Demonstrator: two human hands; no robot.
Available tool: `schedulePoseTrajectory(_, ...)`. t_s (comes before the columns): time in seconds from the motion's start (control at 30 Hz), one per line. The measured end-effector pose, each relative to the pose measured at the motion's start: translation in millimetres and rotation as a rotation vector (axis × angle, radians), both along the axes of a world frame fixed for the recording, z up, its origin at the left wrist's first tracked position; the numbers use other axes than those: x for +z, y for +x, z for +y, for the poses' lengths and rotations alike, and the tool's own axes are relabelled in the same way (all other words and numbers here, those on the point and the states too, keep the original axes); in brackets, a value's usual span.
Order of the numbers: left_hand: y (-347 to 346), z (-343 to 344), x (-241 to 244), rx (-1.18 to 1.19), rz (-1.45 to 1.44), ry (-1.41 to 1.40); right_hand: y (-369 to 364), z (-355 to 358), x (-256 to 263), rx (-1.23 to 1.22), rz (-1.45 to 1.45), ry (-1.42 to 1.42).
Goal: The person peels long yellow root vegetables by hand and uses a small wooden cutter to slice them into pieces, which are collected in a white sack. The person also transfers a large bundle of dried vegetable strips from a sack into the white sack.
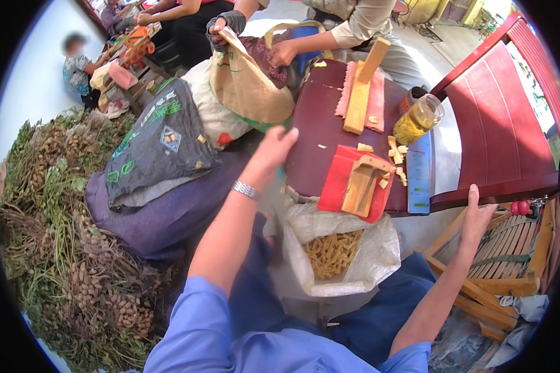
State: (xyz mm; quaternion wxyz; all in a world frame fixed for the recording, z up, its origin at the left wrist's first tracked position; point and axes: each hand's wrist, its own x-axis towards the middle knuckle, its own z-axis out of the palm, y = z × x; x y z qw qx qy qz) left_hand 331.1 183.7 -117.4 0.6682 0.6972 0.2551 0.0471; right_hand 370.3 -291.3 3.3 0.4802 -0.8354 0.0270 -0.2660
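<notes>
A dark red chair stands before me, with various things on its seat [310, 114] and a padded backrest [497, 105] to the right. My left hand [275, 147] is at the seat's left edge, thumb raised; its other fingers are mostly hidden. My right hand [478, 212] grips the near post of the backrest, thumb on top. On the seat, a wooden piece with an upright block [356, 107] lies over pink cloth [377, 100]. Nearer, a slotted wooden piece [361, 189] rests on a red pad [331, 179]. Below hangs an open white woven sack [345, 286] with short yellow pieces [333, 254].
A glass jar [417, 119], a dark can [413, 99] and a blue-screened phone [418, 182] are at the seat's right. Peanut plants [74, 242] heap up at left beside a dark printed sack [165, 140]. Opposite, a person's hands [283, 52] handle a tan sack [247, 88]. Wooden slatted furniture [506, 249] stands at right.
</notes>
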Motion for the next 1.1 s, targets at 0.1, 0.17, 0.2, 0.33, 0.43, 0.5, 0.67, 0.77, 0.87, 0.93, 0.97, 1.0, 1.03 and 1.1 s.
schedulePoseTrajectory(0.1,3,58,4,0.213,-0.018,0.096,1,-1,1,-0.022,0.018,-0.051)
schedulePoseTrajectory(0.17,6,99,11,0.334,-0.068,0.158,9,-7,-9,-0.022,-0.041,-0.051)
schedulePoseTrajectory(0.2,12,120,16,0.354,-0.149,0.165,13,-5,-15,-0.015,-0.058,-0.027)
schedulePoseTrajectory(0.33,36,131,75,0.483,-0.082,0.051,11,-16,-21,-0.068,-0.062,0.024)
schedulePoseTrajectory(0.43,28,172,58,0.58,0.084,0.239,10,-13,-16,0.001,-0.054,0.009)
schedulePoseTrajectory(0.5,0,227,9,0.391,0.12,0.17,14,-9,-19,0.01,-0.07,0.01)
schedulePoseTrajectory(0.67,-38,213,-22,0.21,0.162,0.632,14,-16,-22,-0.028,-0.097,0.002)
schedulePoseTrajectory(0.77,-30,178,-2,0.152,0.015,0.607,13,-27,-22,-0.01,-0.122,-0.018)
schedulePoseTrajectory(0.87,-10,203,5,0.082,-0.185,0.587,20,-13,-25,0.006,-0.133,0.017)
schedulePoseTrajectory(0.93,9,186,16,0.202,-0.071,0.823,14,-11,-24,-0.016,-0.121,0.015)
schedulePoseTrajectory(0.97,18,177,20,0.26,-0.014,0.941,11,-9,-21,-0.019,-0.115,0.012)
schedulePoseTrajectory(1.0,29,184,19,0.317,-0.047,0.933,10,-6,-20,-0.012,-0.108,0.017)
schedulePoseTrajectory(1.03,37,187,23,0.396,-0.021,0.849,12,-6,-23,-0.025,-0.117,0.011)
schedulePoseTrajectory(1.1,58,202,11,0.512,0.091,0.492,14,-9,-25,-0.058,-0.136,-0.009)
